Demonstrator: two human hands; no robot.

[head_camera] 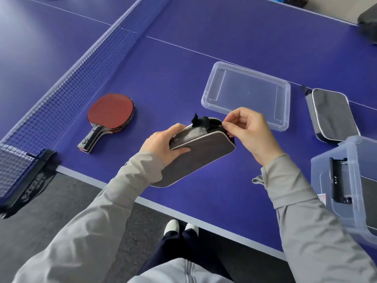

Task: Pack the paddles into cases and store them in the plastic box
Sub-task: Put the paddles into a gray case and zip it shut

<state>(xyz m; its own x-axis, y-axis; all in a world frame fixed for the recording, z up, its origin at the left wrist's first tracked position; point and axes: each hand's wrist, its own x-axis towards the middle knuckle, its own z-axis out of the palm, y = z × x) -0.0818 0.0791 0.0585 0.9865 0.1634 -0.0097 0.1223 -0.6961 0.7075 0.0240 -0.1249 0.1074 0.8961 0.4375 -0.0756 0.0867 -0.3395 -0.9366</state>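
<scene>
I hold a grey paddle case (195,158) with pale piping above the table's near edge. My left hand (161,144) grips its left side, thumb on top. My right hand (246,131) pinches the zipper at the case's far right corner, next to a black loop. Two stacked paddles (110,115) with red rubber lie to the left, handles pointing toward me. A second grey case (330,115) lies flat at the right. The clear plastic box (350,186) stands at the right edge, something grey inside. Whether a paddle is in the held case is hidden.
A clear lid (246,94) lies flat behind my hands on the blue table (183,58). The net (71,84) runs diagonally along the left with its clamp (34,176) at the near edge. A dark bag (369,19) sits far right.
</scene>
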